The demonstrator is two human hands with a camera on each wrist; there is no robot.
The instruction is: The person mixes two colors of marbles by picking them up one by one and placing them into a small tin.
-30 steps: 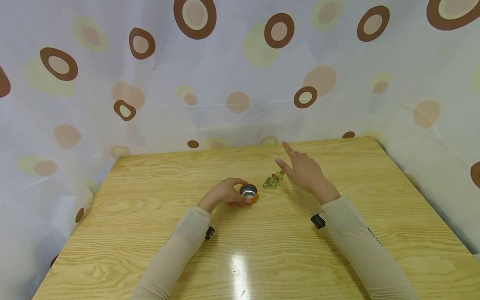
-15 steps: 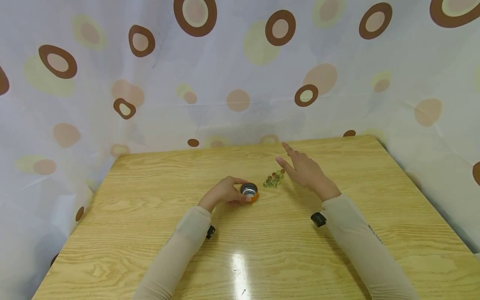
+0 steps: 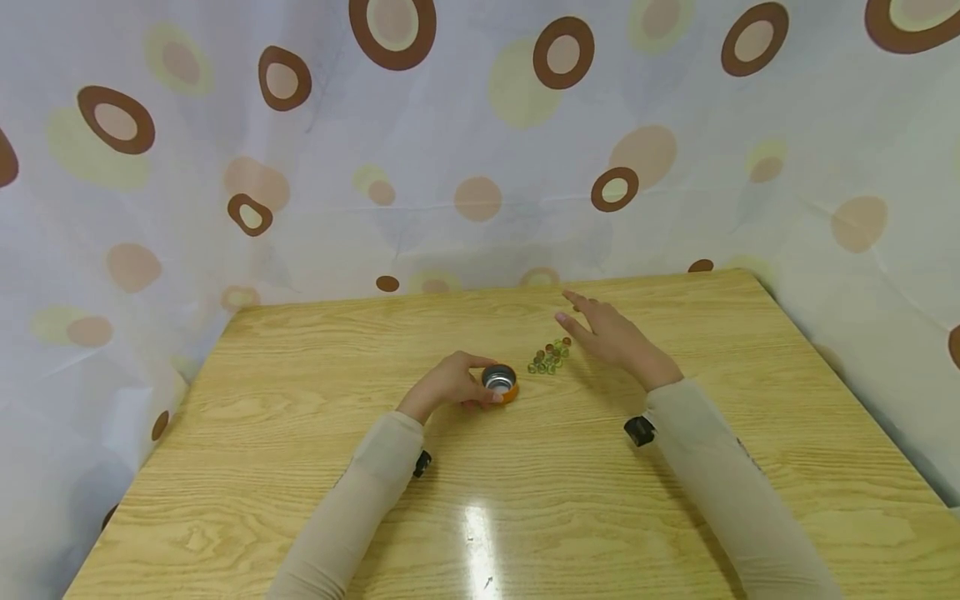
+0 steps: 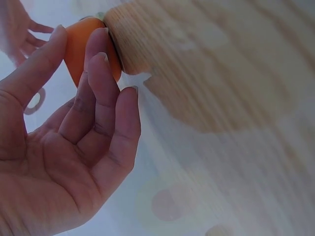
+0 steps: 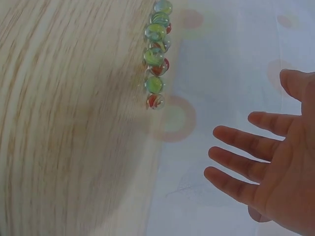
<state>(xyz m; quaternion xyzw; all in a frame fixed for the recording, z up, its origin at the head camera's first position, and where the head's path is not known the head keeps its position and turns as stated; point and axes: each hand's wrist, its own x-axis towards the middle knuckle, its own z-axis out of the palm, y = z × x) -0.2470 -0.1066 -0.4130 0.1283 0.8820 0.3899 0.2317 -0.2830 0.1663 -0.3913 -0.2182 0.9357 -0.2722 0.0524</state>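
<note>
The left hand (image 3: 452, 380) pinches the orange bowl (image 3: 512, 395), mouth upward, on the desk (image 3: 570, 500); it looks light and stiff, best held by its sides; the right hand (image 3: 613, 340), fingers apart, is near the marbles (image 5: 153, 56), probably slippery; behind the wood-grained desk hangs spotted cloth (image 3: 435, 150).

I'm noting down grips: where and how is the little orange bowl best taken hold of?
The orange bowl is probably best pinched across opposite sides of its outer wall, coming from the left. It is round and opens upward; the marbles lie to its right, and the left hand holds it from the left.
</note>
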